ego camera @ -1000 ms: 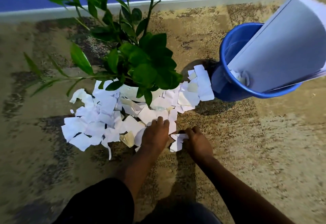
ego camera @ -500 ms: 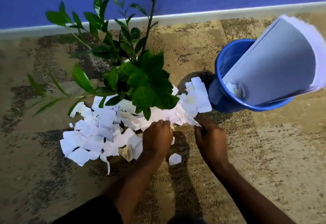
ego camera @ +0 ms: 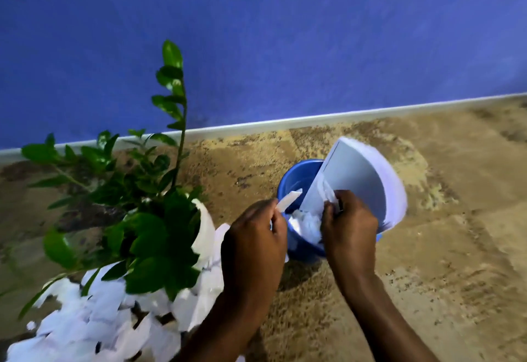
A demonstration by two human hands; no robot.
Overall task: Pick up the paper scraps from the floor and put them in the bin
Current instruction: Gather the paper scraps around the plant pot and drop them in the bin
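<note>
Paper scraps are held over the blue bin (ego camera: 296, 179) by both hands.
A white strip (ego camera: 288, 201) is pinched in the curled fingers of the left hand (ego camera: 253, 241) at the bin's nine o'clock rim. Crumpled scraps (ego camera: 329, 199) are clutched by the right hand (ego camera: 349, 227) over its mouth. Inside stands a curved sheaf of sheets (ego camera: 356, 179). A pile of scraps (ego camera: 94, 321) is spread on the carpet (ego camera: 427, 247) at eight o'clock from the bin, around a potted plant (ego camera: 148, 233).

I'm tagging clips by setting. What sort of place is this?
Probably a room in a home: a blue painted wall with a white skirting board, patterned carpet and a potted plant.
</note>
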